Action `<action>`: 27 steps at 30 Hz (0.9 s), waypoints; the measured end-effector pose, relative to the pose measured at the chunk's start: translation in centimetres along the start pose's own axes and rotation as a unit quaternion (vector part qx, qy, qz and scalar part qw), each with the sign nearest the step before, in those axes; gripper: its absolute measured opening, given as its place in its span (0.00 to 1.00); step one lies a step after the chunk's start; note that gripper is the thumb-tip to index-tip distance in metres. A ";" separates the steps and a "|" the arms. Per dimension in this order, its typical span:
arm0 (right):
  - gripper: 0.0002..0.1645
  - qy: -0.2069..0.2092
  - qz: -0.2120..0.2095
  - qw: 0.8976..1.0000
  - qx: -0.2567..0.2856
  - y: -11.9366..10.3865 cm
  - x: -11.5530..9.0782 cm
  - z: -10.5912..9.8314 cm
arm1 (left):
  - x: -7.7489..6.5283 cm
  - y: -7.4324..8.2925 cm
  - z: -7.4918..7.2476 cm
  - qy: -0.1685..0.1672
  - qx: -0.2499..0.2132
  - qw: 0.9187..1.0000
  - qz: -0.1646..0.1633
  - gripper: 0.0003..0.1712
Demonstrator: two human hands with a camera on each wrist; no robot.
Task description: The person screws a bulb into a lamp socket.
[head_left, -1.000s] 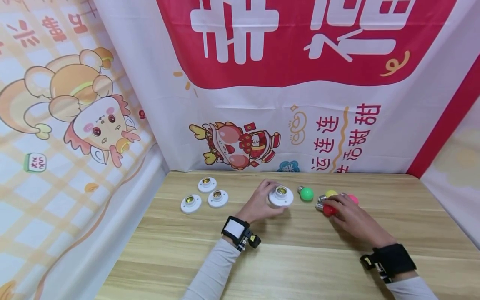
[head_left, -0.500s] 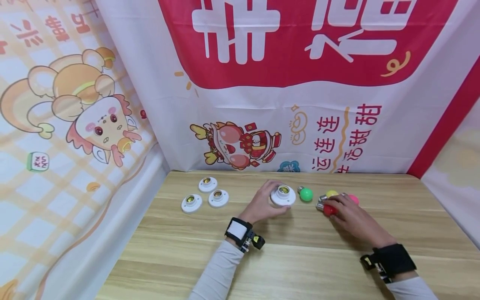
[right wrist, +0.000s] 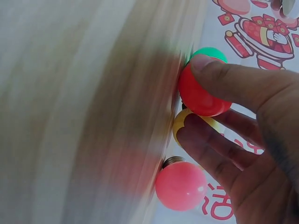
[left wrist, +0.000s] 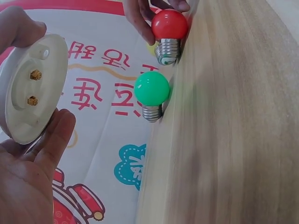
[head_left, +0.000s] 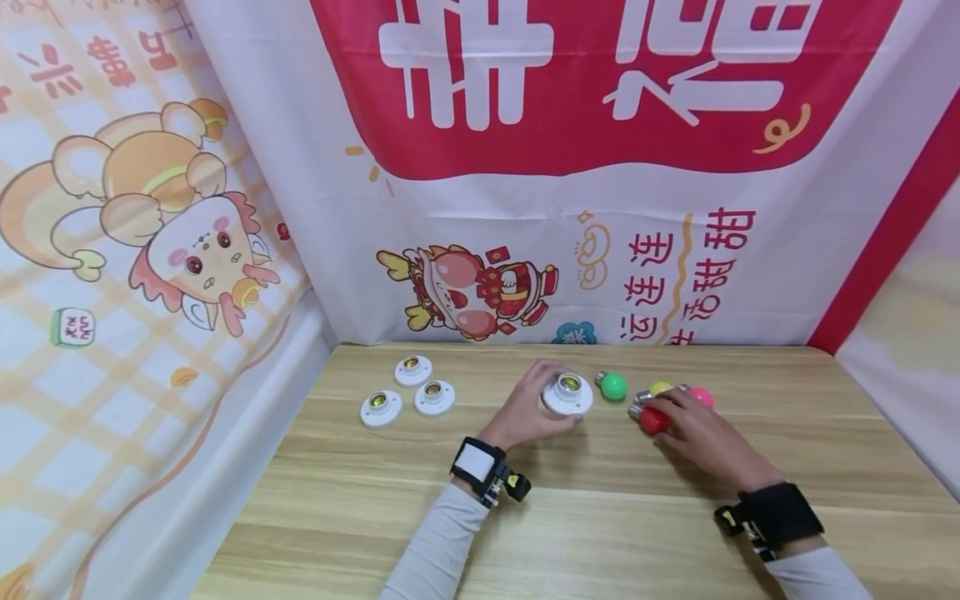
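Note:
My left hand (head_left: 522,415) grips a white round lamp socket (head_left: 557,405) by the rim of its base, raised over the table with the threaded opening facing up. Two brass screws show on its underside in the left wrist view. My right hand (head_left: 703,435) pinches a red bulb (head_left: 652,421) between thumb and fingers, its metal screw base pointing left. A green bulb (left wrist: 152,88) lies between the two hands. Just behind the red bulb is a yellow bulb (head_left: 661,388), partly hidden by the right hand. A pink bulb (right wrist: 181,186) lies beside the right hand's fingers.
Three more white lamp sockets sit at the table's back left: a rear one (head_left: 412,370), a left one (head_left: 381,409) and a right one (head_left: 435,398). A printed cloth (head_left: 480,196) hangs along the back edge of the wooden table (head_left: 600,533).
The left hand has shifted slightly right with the lamp socket. The red bulb has moved a little left in the right hand's grip. The other bulbs and sockets stay in place.

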State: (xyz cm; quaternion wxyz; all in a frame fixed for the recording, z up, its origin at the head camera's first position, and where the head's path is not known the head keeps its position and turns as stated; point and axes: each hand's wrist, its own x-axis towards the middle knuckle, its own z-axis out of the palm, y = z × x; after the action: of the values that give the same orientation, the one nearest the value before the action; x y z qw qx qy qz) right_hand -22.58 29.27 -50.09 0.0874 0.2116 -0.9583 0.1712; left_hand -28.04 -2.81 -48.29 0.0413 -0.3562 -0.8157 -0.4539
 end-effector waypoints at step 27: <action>0.34 0.002 0.012 1.000 0.021 -0.5 0.3 -0.1 | -0.1 0.2 0.4 -0.012 -0.001 1.000 0.016 0.45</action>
State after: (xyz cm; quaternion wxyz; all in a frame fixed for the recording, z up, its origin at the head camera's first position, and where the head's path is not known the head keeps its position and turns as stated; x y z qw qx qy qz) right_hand -22.59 28.77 -49.75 0.0823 0.2017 -0.9567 0.1928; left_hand -27.72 -2.48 -48.37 0.0382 -0.3747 -0.8101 -0.4493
